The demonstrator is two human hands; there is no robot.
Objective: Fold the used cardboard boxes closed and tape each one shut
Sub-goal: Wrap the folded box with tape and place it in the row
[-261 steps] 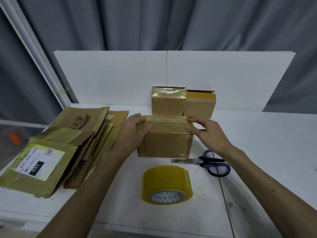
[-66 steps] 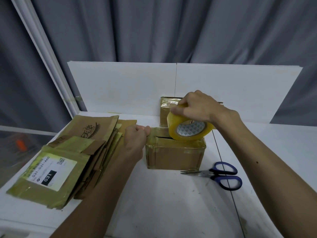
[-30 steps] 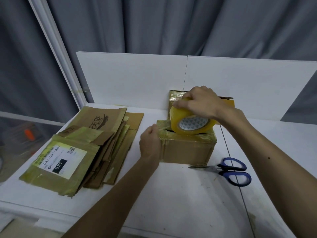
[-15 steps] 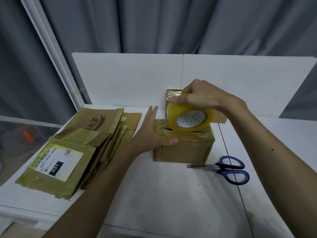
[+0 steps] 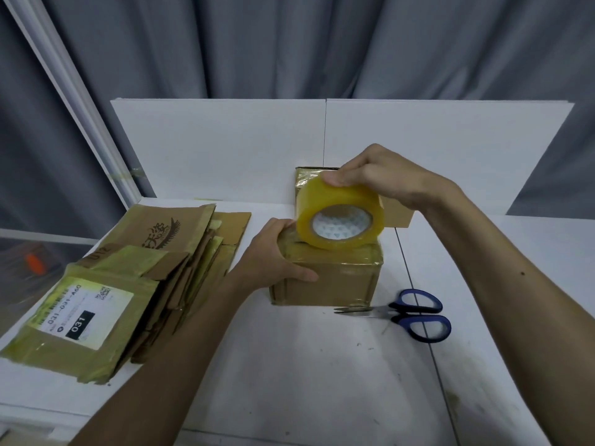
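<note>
A small closed cardboard box (image 5: 335, 281) stands in the middle of the white table (image 5: 315, 375). My left hand (image 5: 277, 255) grips its left end, thumb across the front face and fingers over the top edge. My right hand (image 5: 383, 178) holds a roll of yellow tape (image 5: 338, 217) on edge on the box's top. Behind them stand two taped boxes, one wrapped in glossy tape (image 5: 301, 181) and one plain brown (image 5: 397, 215), both largely hidden.
A stack of flattened cardboard boxes (image 5: 119, 284) lies at the left, the top one bearing a white label. Blue-handled scissors (image 5: 409, 312) lie shut just right of the box's front. A white backboard (image 5: 225, 146) stands along the table's far edge.
My left hand went from lying flat over the box's left top to gripping its left end. The tape roll stays on the box top under my right hand.
</note>
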